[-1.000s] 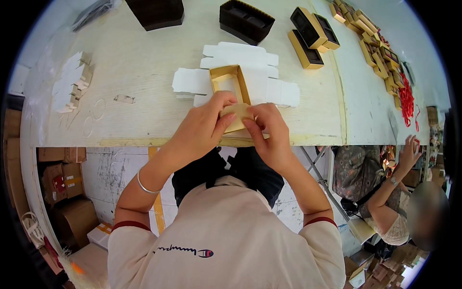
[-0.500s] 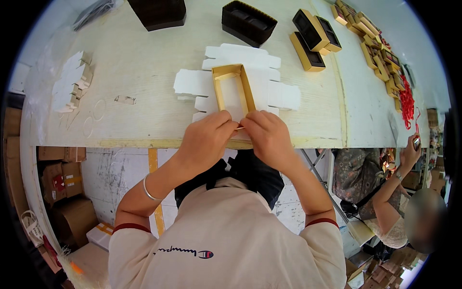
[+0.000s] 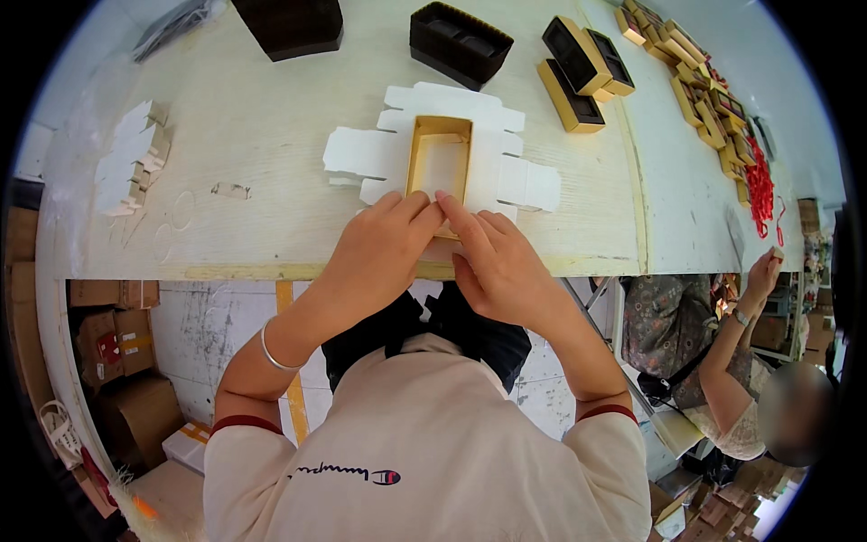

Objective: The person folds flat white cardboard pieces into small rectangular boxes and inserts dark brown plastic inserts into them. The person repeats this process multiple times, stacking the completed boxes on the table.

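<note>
The left hand (image 3: 386, 237) is curled at the near end of a shallow, rectangular gold card box (image 3: 443, 126) with a white floor; its thumb is hidden, so whether it grips cannot be told. The right hand (image 3: 499, 262) is half open, index finger stretched to the same end, thumb apart. The box sits upright on flat white card blanks (image 3: 359, 152), mid-surface. The step appears to be folding in the near end wall; next seems to call for pressing that fold firm. On the pale wooden surface (image 3: 271, 117) stand dark brown plastic trays (image 3: 461, 41), gold boxes with dark inserts (image 3: 564, 99) and a red ribbon heap (image 3: 759, 190). A co-worker's hand (image 3: 764, 271) is at right; brown cartons (image 3: 140, 411) lie below left.
</note>
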The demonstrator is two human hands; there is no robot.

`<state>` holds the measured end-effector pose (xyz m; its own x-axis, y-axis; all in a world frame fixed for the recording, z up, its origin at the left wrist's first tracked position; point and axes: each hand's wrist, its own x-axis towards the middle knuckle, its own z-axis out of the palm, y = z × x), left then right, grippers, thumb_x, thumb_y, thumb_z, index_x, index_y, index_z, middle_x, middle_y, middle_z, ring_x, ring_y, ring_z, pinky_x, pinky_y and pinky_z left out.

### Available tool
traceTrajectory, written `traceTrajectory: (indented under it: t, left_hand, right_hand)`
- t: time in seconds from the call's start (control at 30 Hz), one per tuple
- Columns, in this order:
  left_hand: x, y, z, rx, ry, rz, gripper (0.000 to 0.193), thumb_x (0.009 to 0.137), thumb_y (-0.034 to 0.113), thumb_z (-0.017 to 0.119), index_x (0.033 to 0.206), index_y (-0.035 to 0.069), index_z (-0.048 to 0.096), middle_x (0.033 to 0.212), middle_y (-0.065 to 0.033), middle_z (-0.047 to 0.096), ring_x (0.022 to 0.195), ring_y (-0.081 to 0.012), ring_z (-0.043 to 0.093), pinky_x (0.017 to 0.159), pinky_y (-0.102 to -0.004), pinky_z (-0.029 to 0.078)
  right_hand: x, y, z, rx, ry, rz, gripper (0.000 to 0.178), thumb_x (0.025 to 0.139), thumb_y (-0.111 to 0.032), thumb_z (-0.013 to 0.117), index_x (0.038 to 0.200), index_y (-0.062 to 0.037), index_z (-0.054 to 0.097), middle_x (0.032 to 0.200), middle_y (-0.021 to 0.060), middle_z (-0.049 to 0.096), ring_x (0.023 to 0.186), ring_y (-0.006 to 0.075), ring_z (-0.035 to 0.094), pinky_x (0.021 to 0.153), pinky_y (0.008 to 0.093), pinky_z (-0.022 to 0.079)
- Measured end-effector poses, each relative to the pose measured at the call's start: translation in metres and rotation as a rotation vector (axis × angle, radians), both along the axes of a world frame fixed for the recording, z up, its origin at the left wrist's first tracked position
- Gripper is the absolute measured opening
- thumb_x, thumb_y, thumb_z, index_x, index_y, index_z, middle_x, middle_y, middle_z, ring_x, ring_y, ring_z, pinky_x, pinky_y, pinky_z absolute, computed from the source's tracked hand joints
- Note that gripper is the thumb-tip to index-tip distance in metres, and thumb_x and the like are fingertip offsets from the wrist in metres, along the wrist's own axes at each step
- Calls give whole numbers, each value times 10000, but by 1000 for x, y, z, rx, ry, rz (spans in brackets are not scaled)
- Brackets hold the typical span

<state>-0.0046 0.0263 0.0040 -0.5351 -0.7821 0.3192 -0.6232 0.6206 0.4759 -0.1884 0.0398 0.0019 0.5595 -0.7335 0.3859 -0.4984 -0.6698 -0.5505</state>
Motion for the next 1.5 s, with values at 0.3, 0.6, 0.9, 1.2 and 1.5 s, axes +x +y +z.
traceTrajectory:
  t: [0.3,0.6,0.9,1.2,1.5]
  left_hand:
    - [1,9,8,-72,-103,15,300,728,304,741,821,58,596,826,-55,522,793,-233,504,704,-349,401]
    - [-13,13,10,-170,-162,49,293,734,314,736,754,58,594,779,-62,513,763,-229,493,685,-349,386]
    - [-14,10,6,-166,-134,88,247,692,263,732,713,58,595,736,-53,511,743,-218,491,681,-343,386]
    - [-2,10,12,-158,-148,97,251,677,203,729,815,53,581,827,-68,521,787,-241,512,721,-354,410]
    - [16,-2,19,-111,-105,80,521,670,110,740,1104,64,456,1052,-123,494,813,-322,550,697,-400,460]
  right_hand:
    - [-20,-37,27,77,-150,-345,333,770,0,619,1102,-29,603,787,128,533,699,309,558,630,377,466]
    - [0,-113,19,288,342,-143,82,736,-14,611,811,12,588,832,157,621,786,338,617,687,405,492]
    - [-6,-103,22,199,418,-246,243,727,16,590,954,13,506,897,193,614,876,376,591,743,426,481]
    - [-18,-115,55,385,415,-229,308,803,-124,644,1081,-18,565,923,169,616,826,348,605,756,422,481]
    - [-37,-206,13,-340,445,-274,168,817,-169,658,871,-11,641,888,147,594,875,326,589,748,402,497]
